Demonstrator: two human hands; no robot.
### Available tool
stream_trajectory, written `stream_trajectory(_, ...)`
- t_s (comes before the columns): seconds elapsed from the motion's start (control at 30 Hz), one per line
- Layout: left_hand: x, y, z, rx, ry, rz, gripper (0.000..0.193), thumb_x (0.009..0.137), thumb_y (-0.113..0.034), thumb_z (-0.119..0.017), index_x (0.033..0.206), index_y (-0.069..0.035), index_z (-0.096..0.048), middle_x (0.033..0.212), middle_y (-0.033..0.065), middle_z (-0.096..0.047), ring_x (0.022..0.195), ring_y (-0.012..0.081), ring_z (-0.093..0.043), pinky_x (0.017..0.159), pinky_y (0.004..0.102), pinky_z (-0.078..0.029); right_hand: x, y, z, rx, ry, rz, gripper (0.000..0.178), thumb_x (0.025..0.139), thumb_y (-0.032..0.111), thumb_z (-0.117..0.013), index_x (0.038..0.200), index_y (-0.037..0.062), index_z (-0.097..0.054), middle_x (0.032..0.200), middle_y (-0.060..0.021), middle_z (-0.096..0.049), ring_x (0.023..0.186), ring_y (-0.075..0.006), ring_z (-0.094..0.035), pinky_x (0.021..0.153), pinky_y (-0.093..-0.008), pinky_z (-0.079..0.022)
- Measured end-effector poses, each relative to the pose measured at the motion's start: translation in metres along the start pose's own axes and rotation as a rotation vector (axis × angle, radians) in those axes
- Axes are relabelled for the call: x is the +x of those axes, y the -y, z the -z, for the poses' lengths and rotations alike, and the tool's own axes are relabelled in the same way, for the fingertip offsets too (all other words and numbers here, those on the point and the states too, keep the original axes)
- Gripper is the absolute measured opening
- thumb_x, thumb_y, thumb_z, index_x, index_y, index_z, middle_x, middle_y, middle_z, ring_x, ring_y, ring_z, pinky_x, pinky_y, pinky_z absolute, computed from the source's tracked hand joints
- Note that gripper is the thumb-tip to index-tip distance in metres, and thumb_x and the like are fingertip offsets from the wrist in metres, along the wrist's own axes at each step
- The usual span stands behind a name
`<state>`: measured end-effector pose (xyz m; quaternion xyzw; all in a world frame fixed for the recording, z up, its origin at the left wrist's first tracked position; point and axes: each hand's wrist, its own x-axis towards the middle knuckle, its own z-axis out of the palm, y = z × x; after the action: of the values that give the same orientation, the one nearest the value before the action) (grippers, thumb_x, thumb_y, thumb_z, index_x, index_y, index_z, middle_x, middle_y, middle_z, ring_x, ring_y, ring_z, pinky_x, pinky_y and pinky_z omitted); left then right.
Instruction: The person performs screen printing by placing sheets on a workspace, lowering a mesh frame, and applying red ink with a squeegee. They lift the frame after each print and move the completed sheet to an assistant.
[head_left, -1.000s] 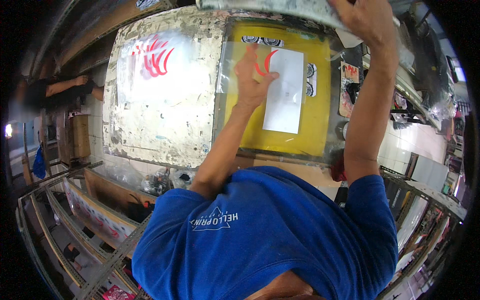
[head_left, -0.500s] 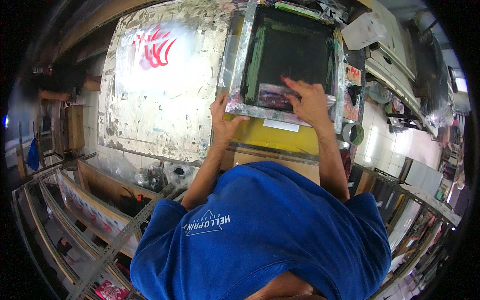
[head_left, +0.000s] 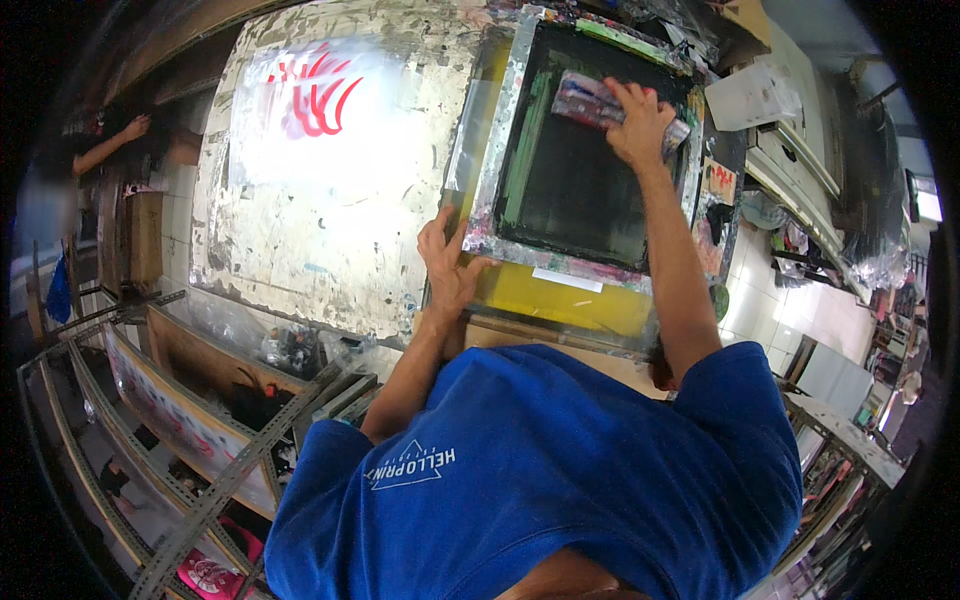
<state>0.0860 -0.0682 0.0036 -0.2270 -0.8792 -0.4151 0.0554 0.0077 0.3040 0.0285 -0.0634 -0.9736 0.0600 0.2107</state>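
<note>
My right hand grips an ink-stained squeegee, which lies across the far part of a dark screen mesh. A paint-smeared metal screen frame surrounds that mesh and lies over a yellow sheet or board. At the frame's near-left corner is my left hand, with thumb and fingers spread around the corner; whether they press on it is hard to tell. A white strip shows just below the near rail. What lies under the mesh is hidden.
Left of the frame spreads a paint-worn pale board bearing a sheet with red strokes. A white plastic container stands right of the frame. Metal shelving fills the lower left. Another person's arm shows at far left.
My right hand has slid the squeegee from the near end of the mesh toward its far end. My left hand remains by the frame's corner. The view has shifted slightly.
</note>
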Motion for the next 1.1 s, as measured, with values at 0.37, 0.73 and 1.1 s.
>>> stream_trajectory(0.37, -0.004, 0.003, -0.003, -0.017, -0.062, -0.022, 0.080, 0.061, -0.039, -0.087, 0.126, -0.001, -0.062, 0.137, 0.0182, -0.051, 0.125, 0.0386, -0.044, 0.105, 0.0502, -0.031, 0.111, -0.067, -0.023, 0.066, 0.022, -0.003, 0.052, 0.078, 0.013, -0.068, 0.129, 0.0233, -0.065, 0.120, -0.0053, -0.069, 0.111, -0.0310, -0.062, 0.093, -0.0472, -0.042)
stream_trajectory(0.73, -0.008, -0.005, -0.006, -0.149, -0.142, 0.069, 0.075, 0.064, -0.028, -0.087, 0.129, 0.000, -0.062, 0.111, 0.0167, -0.059, 0.109, 0.0325, -0.050, 0.099, 0.0424, -0.034, 0.018, 0.002, 0.071, 0.705, 0.187, -0.245, 0.054, 0.078, 0.018, -0.077, 0.131, 0.0199, -0.064, 0.129, -0.0140, -0.065, 0.121, -0.0339, -0.061, 0.103, -0.0358, -0.045)
stream_trajectory(1.1, 0.119, -0.117, 0.045, -0.664, -0.442, -0.046, 0.049, 0.088, -0.005, -0.071, 0.133, 0.004, -0.054, 0.120, 0.0121, -0.062, 0.108, 0.0210, -0.056, 0.097, 0.0345, -0.043, -0.022, 0.100, 0.238, 0.053, -0.229, 0.121, 0.052, 0.071, 0.033, -0.074, 0.120, 0.0185, -0.070, 0.093, -0.0066, -0.066, 0.092, -0.0279, -0.063, 0.077, -0.0428, -0.043)
